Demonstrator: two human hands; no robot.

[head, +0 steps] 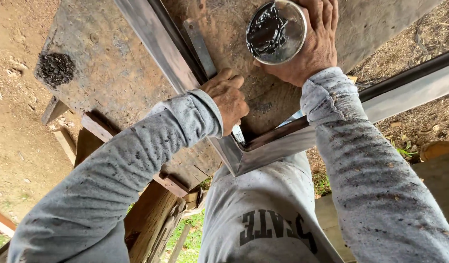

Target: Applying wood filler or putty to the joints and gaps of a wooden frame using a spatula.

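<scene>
My right hand [316, 45] grips a round metal tin [276, 31] with black paste inside, resting it on the worn wooden workbench [107, 63]. My left hand [229, 100] is closed around a small tool whose pale blade tip [239, 135] points down at the inside corner of a grey metal angle frame [244, 158]. One frame bar [156, 41] runs up to the left, the other bar [404, 92] goes off to the right. Both arms wear grey speckled sleeves.
A flat metal strip [200, 46] lies on the bench beside the upper bar. A dark pile of filings [55, 68] sits near the bench's left end. Wooden boards [151, 219] stand below the bench, with bare dirt ground [15, 122] left and grass [193, 238] underneath.
</scene>
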